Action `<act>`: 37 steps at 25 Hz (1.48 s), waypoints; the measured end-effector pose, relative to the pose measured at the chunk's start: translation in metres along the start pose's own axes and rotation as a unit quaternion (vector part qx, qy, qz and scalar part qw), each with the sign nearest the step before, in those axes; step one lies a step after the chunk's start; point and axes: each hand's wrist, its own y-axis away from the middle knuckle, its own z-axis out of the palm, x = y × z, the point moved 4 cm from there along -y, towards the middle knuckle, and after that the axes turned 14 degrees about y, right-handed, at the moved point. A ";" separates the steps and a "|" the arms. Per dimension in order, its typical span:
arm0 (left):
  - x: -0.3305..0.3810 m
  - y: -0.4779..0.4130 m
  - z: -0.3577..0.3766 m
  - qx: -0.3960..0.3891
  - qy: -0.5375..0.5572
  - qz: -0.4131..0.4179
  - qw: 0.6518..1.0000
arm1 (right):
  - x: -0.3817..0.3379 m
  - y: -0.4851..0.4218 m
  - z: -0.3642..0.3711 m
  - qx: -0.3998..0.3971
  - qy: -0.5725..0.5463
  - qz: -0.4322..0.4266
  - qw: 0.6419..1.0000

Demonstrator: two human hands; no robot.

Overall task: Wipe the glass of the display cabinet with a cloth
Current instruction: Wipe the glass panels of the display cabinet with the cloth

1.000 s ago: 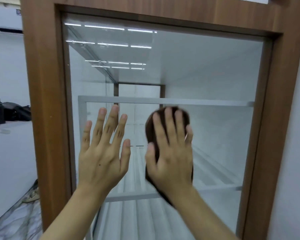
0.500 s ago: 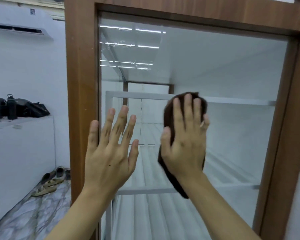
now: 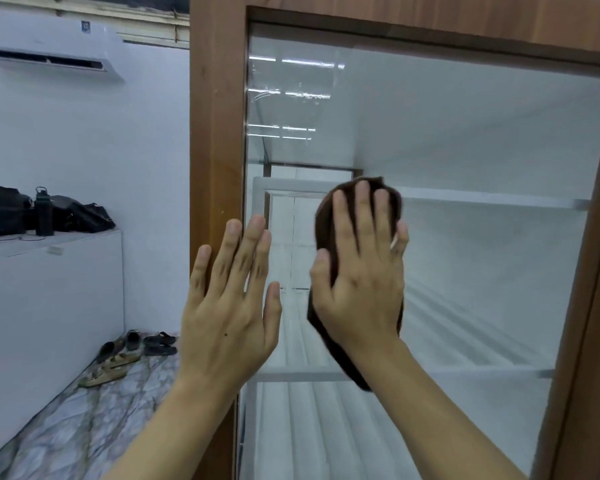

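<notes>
The right hand, fingers straight, presses the cloth on the glass near its left edge; the left hand is spread open alongside. Soft and light, the cloth likely suits flat-palm pressure.

The cabinet frame is brown wood-grain board with a smooth, low-sheen finish. The glass is clear and glossy, mirroring bright light strips near its upper left. The cloth is dark brown, soft and matt, like a fine-pile towel. Inside, the shelves look smooth and white with pale, slightly shiny front edges. On the left, the air conditioner is glossy white plastic, the counter is smooth matt white, the bottle is matt black, and the bags are black fabric. The floor has a grey marble pattern.
</notes>
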 end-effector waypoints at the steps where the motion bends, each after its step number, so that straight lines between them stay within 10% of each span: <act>1: -0.001 -0.001 -0.001 0.007 0.007 -0.004 1.000 | -0.010 0.012 0.002 -0.010 -0.002 -0.034 0.999; 5: -0.007 0.001 -0.005 0.007 0.028 -0.010 1.000 | 0.005 0.089 0.007 -0.055 0.034 -0.094 0.993; 10: -0.008 -0.001 -0.004 0.004 0.042 -0.010 0.999 | 0.030 0.015 0.003 -0.012 0.019 0.077 0.997; 18: -0.015 0.006 -0.008 0.008 0.080 0.008 0.997 | -0.024 0.086 0.010 -0.054 0.046 -0.083 0.994; 23: -0.014 0.008 -0.007 0.007 0.083 0.006 0.996 | -0.015 0.030 0.006 -0.006 0.031 0.021 0.999; 37: -0.004 0.071 0.007 0.045 0.073 -0.029 0.996 | -0.022 0.074 0.015 0.051 0.002 -0.028 0.998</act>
